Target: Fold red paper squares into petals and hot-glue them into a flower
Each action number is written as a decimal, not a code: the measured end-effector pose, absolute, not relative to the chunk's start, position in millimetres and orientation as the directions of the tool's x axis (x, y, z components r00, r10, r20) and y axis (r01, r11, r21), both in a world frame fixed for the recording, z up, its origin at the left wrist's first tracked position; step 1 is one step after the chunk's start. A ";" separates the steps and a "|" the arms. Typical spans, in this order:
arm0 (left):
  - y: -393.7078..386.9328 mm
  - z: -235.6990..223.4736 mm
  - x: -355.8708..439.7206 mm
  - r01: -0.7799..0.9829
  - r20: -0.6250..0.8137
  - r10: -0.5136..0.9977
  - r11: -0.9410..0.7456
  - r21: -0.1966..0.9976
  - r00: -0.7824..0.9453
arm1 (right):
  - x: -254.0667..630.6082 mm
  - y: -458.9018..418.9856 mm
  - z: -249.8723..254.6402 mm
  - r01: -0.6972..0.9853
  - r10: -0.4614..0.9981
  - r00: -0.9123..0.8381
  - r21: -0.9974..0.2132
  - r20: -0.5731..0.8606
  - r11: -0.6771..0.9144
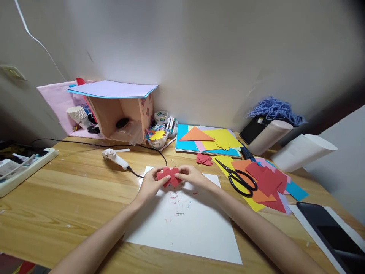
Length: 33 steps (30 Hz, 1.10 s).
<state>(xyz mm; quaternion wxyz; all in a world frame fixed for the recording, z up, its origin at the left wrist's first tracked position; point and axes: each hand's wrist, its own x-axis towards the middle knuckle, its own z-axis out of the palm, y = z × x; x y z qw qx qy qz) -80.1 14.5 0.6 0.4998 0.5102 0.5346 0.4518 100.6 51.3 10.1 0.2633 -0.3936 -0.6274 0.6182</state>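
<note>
Between my two hands is a folded red paper heart, held above the far part of a white sheet with small coloured marks on it. My left hand pinches the heart's left side, thumb on the front. On the other side, my right hand grips the right edge between thumb and fingers. Another folded red paper piece lies on the table just beyond my right hand. Black-handled scissors rest on coloured paper to the right.
A glue gun with a black cord lies at left, near a power strip. Behind stand an open box and a scrap-filled bowl. Coloured sheets, paper scraps, white rolls and a phone occupy the right.
</note>
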 end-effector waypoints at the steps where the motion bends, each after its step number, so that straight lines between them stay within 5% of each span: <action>1: 14.1 1.2 -80.4 0.100 -0.083 0.996 0.080 0.992 0.024 | 99.7 50.8 9.1 0.172 0.829 -0.541 -0.983 -0.146 -0.061; 11: 9.1 4.3 -76.9 0.214 -0.173 0.980 0.150 0.965 0.093 | 108.1 57.1 3.3 0.344 0.852 -0.522 -0.922 -0.028 0.181; 15: 12.3 2.0 -77.9 0.166 -0.187 0.981 0.177 0.970 0.049 | 139.4 80.0 12.0 0.727 0.942 -0.264 -0.598 0.209 0.336; 18: 14.3 2.1 -79.0 0.127 -0.202 0.979 0.199 0.972 0.014 | 164.8 97.4 14.0 0.868 0.962 -0.216 -0.418 0.165 0.267; 33: 16.1 7.9 -81.4 -0.018 -0.285 0.957 0.284 0.959 -0.048 | 190.6 121.3 -9.3 0.808 0.958 -0.240 -0.514 0.158 0.287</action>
